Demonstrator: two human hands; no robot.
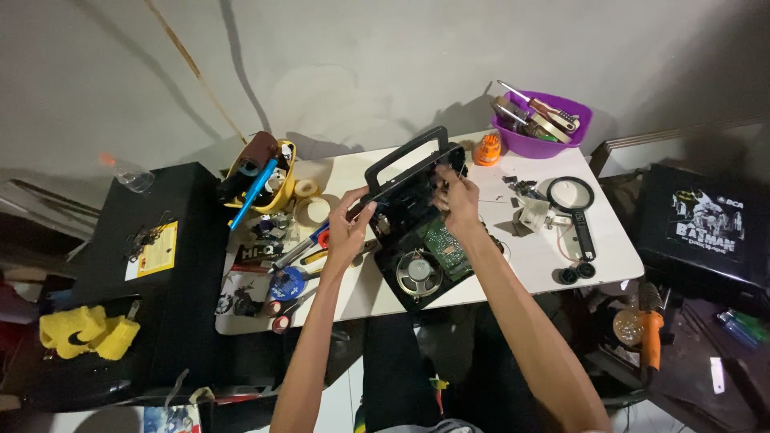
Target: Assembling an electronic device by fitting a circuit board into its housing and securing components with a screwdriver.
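Two hands held the opened black radio over the white table (561, 256): the left hand (346, 228) was closed on its left edge and the right hand (459, 200) pinched its top right corner. The front half (417, 273), with speaker and green circuit board (445, 244), lay just below. Lifting the upper shell (409, 180) farther might have strained wires between the halves, or tipped it toward the orange tool (487, 149) and purple bowl (545, 120) behind.

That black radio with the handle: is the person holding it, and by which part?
Yes. The left hand grips the black radio by its left edge, while the right hand grips its right side, near the green circuit board.
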